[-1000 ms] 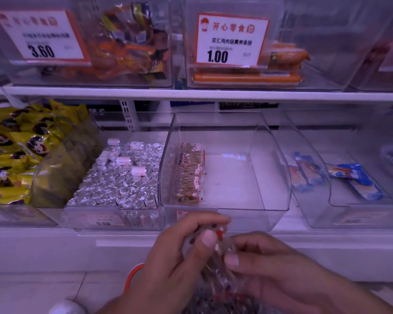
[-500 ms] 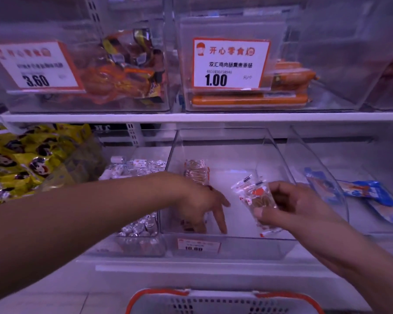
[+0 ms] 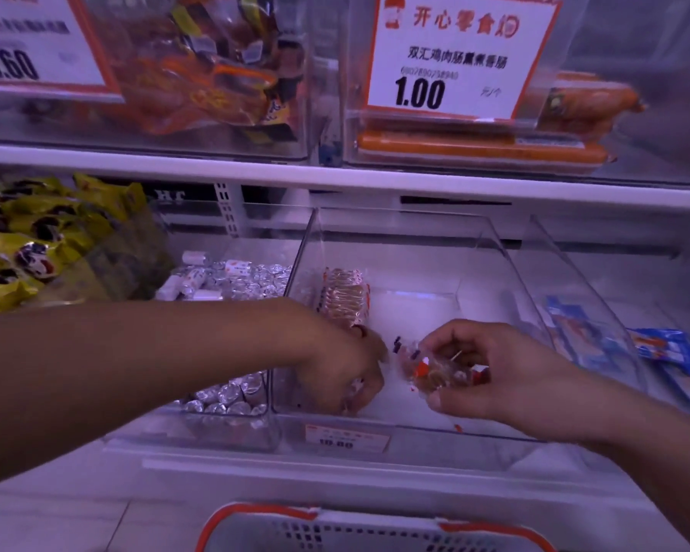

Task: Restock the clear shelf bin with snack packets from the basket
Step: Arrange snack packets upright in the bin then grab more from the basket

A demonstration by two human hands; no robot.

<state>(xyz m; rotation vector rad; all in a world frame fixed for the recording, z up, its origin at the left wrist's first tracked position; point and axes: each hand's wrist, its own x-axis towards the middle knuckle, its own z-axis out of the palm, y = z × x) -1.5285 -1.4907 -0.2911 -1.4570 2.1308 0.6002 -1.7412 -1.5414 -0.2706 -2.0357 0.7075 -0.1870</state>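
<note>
A clear shelf bin (image 3: 490,249) stands in the middle of the lower shelf. A row of small clear snack packets (image 3: 343,294) stands on edge along its left side. My left hand (image 3: 343,368) is inside the bin near the front of that row, fingers curled down on a packet there. My right hand (image 3: 479,376) hovers over the bin's front right, pinching a bunch of clear snack packets (image 3: 431,370) with red marks. The basket's (image 3: 255,515) white grid and orange rim show at the bottom edge.
A bin of silver foil candies (image 3: 240,388) sits left of the clear bin, yellow packets (image 3: 36,241) further left. Blue packets (image 3: 666,348) lie in the bin to the right. The shelf above (image 3: 335,173) carries bins of sausages (image 3: 475,147) with price tags.
Both hands came up from the basket into the bin. My left hand pressed further down at the row's front, and my right hand carried its packets lower, over the bin's front right.
</note>
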